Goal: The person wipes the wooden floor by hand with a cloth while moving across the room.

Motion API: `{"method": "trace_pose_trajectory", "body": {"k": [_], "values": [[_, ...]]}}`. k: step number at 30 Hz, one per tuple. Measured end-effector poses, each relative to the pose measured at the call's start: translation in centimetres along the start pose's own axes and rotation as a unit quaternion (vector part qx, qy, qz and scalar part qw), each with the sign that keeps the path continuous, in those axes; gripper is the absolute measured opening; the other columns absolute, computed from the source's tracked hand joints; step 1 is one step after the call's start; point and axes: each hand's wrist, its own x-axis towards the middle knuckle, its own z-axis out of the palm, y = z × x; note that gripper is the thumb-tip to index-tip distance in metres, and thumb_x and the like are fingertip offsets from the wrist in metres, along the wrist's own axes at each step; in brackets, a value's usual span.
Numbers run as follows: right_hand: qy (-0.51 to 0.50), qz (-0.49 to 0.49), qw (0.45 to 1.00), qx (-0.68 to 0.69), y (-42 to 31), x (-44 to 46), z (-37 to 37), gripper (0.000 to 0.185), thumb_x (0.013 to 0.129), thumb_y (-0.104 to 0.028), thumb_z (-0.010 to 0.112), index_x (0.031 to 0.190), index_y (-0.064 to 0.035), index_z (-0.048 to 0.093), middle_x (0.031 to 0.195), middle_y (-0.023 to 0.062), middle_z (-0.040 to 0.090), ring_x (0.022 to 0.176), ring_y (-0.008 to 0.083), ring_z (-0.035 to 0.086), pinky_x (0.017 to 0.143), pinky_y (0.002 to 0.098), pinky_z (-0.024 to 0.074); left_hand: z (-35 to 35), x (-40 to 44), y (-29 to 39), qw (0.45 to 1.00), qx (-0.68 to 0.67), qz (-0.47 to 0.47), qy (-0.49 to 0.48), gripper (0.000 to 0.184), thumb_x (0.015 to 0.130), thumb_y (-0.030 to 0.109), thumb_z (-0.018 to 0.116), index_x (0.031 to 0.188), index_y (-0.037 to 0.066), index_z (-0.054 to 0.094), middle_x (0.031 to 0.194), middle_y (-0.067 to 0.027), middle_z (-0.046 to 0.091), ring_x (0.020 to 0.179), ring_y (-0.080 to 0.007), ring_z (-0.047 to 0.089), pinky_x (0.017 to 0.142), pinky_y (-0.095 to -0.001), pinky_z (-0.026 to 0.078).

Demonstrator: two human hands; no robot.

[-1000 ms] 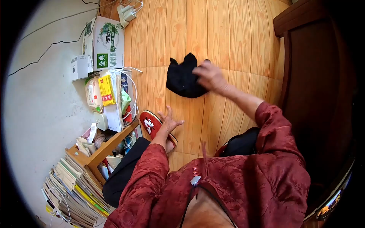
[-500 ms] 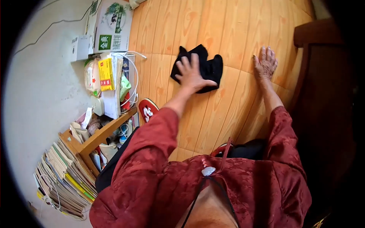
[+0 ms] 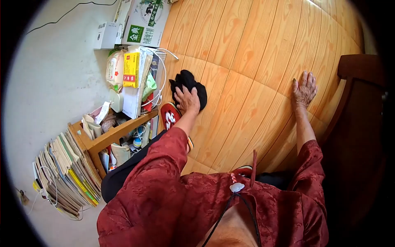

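Note:
A bunched black cloth (image 3: 192,82) lies on the wood-patterned floor (image 3: 247,61), just beyond the red slipper (image 3: 169,115) on the left foot. My left hand (image 3: 187,100) rests on top of the cloth with its fingers somewhat spread, not wrapped round it. Well to the right, my right hand (image 3: 304,91) lies flat on the floor with its fingers stretched out and nothing in it.
Along the left wall are a printed carton (image 3: 148,24), a small white box (image 3: 108,35), a wooden shelf (image 3: 111,138) with papers and packets, and a stack of magazines (image 3: 70,173). White cables (image 3: 164,74) hang by the shelf. Dark wooden furniture (image 3: 354,111) stands at the right.
My left hand and the black cloth have moved left, close to the slipper, and the cloth is more bunched. My right hand went from the cloth to the floor at the right.

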Motion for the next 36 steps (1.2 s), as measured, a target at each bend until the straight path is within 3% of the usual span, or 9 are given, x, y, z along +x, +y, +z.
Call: {"method": "trace_pose_trajectory", "body": {"k": [3,10,15,18,23,25,28,31,36], "values": [[0.013,-0.006,1.000,0.013,-0.1,-0.1,0.0,0.063,0.095,-0.046,0.049,0.149,-0.0164,0.033,0.156,0.0077,0.026,0.145,0.0264,0.020,0.117,0.0497,0.0116,0.6,3.7,4.7,0.992,-0.024,-0.097,0.075,0.059,0.093,0.044,0.046,0.146,0.018,0.039,0.158,-0.0076,0.022,0.143,-0.0343,0.018,0.104,-0.0635,0.025],[0.034,-0.015,0.999,0.018,-0.3,0.0,-0.4,0.064,0.094,-0.043,0.051,0.148,-0.0147,0.033,0.156,0.0087,0.027,0.144,0.0273,0.022,0.116,0.0499,0.0134,-2.4,14.1,17.1,0.991,-0.010,0.038,0.128,0.051,0.087,0.041,0.049,0.130,0.013,0.056,0.149,-0.0121,0.033,0.138,-0.0338,0.026,0.103,-0.0569,0.028],[0.018,-0.014,1.000,0.002,-0.3,0.0,-0.7,0.064,0.094,-0.041,0.051,0.149,-0.0142,0.031,0.156,0.0087,0.026,0.144,0.0274,0.021,0.117,0.0493,0.0136,-4.0,15.6,22.0,0.965,0.080,0.225,0.107,0.089,0.075,0.071,0.057,0.140,0.012,0.045,0.150,-0.0124,0.034,0.139,-0.0352,0.026,0.104,-0.0601,0.027],[0.018,-0.016,1.000,0.003,-0.3,-0.1,-0.9,0.064,0.094,-0.039,0.052,0.149,-0.0140,0.030,0.156,0.0087,0.025,0.145,0.0267,0.020,0.117,0.0491,0.0130,-1.5,14.1,21.3,0.877,0.155,0.438,0.125,0.104,0.064,0.076,0.064,0.141,0.011,0.040,0.152,-0.0118,0.029,0.139,-0.0357,0.025,0.099,-0.0646,0.029],[0.021,-0.020,1.000,0.005,-0.3,-0.1,-1.0,0.063,0.094,-0.038,0.051,0.149,-0.0133,0.031,0.156,0.0097,0.026,0.144,0.0270,0.021,0.117,0.0490,0.0143,-1.1,11.6,16.8,0.698,0.130,0.697,0.101,0.085,0.070,0.052,0.072,0.141,0.015,0.044,0.151,-0.0086,0.035,0.140,-0.0336,0.027,0.102,-0.0688,0.025],[0.020,-0.021,1.000,0.000,-0.4,-0.1,-1.2,0.064,0.094,-0.038,0.051,0.149,-0.0128,0.031,0.156,0.0098,0.026,0.144,0.0275,0.022,0.117,0.0488,0.0147,-2.5,13.3,15.6,0.695,0.164,0.697,0.068,0.083,0.071,0.049,0.072,0.141,0.014,0.044,0.151,-0.0089,0.035,0.140,-0.0326,0.028,0.103,-0.0669,0.026],[0.028,-0.027,0.999,0.005,-0.4,0.1,-1.1,0.064,0.094,-0.038,0.052,0.149,-0.0129,0.031,0.156,0.0099,0.026,0.144,0.0278,0.022,0.117,0.0489,0.0146,-3.0,17.3,14.5,0.814,0.111,0.554,0.139,0.073,0.077,0.045,0.062,0.139,0.012,0.045,0.148,-0.0105,0.038,0.138,-0.0319,0.030,0.101,-0.0639,0.029],[0.030,-0.024,0.999,0.008,-0.4,-0.1,-1.0,0.065,0.093,-0.038,0.054,0.148,-0.0129,0.032,0.156,0.0102,0.026,0.144,0.0278,0.023,0.117,0.0491,0.0148,-3.7,20.4,16.2,0.924,0.105,0.328,0.168,0.067,0.087,0.050,0.054,0.141,0.012,0.043,0.150,-0.0076,0.037,0.139,-0.0313,0.029,0.101,-0.0636,0.031],[0.018,-0.015,1.000,0.018,-0.5,0.1,-1.4,0.068,0.088,-0.036,0.059,0.147,-0.0128,0.034,0.155,0.0111,0.028,0.143,0.0294,0.024,0.117,0.0496,0.0156,-5.6,22.5,24.6,0.993,0.021,0.026,0.110,0.059,0.090,0.048,0.047,0.136,0.011,0.047,0.143,-0.0094,0.042,0.134,-0.0306,0.034,0.099,-0.0583,0.034]]}}
